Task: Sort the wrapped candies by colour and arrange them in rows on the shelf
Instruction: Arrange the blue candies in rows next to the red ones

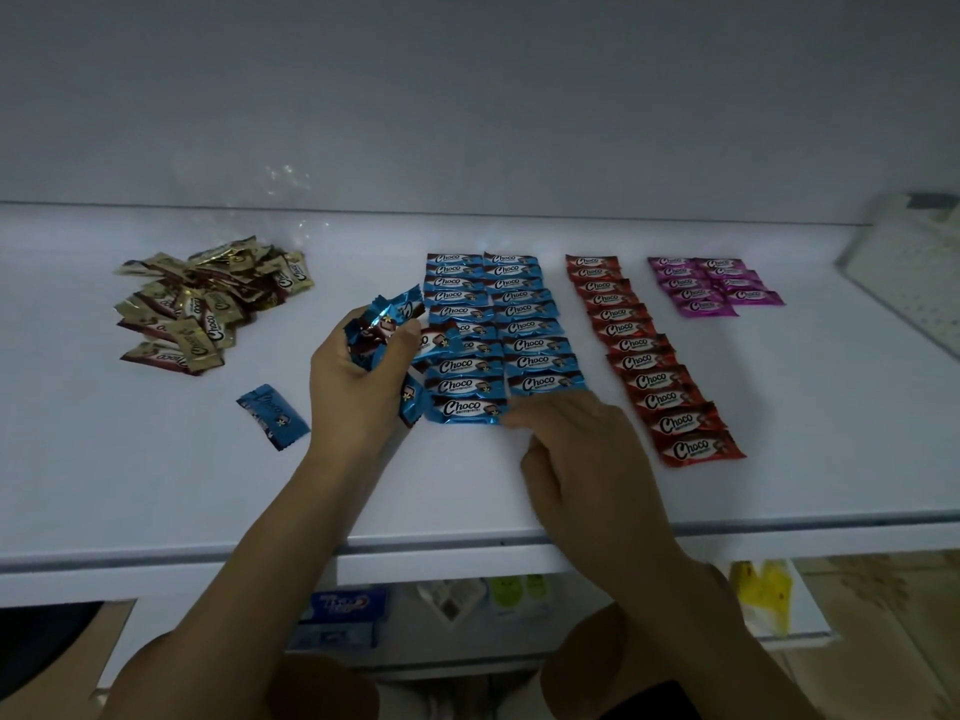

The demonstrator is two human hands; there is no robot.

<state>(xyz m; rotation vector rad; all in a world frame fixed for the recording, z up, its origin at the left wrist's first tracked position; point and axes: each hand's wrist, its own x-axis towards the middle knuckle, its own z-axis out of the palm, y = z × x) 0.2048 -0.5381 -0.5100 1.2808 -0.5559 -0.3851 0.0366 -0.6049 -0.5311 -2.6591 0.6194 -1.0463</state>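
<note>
One wide-angle view from the person's head looks forward and down, close onto the white shelf [156, 485]. The back wall [467, 96] fills the top, and the shelf's front edge crosses the lower frame.

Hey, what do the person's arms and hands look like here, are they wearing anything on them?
Both hands are bare: the left hand and the right hand have no gloves, and no ring shows in this dim light. The left forearm and right forearm are uncovered down to the picture's bottom edge, with no sleeve, watch or bracelet in sight.
</note>
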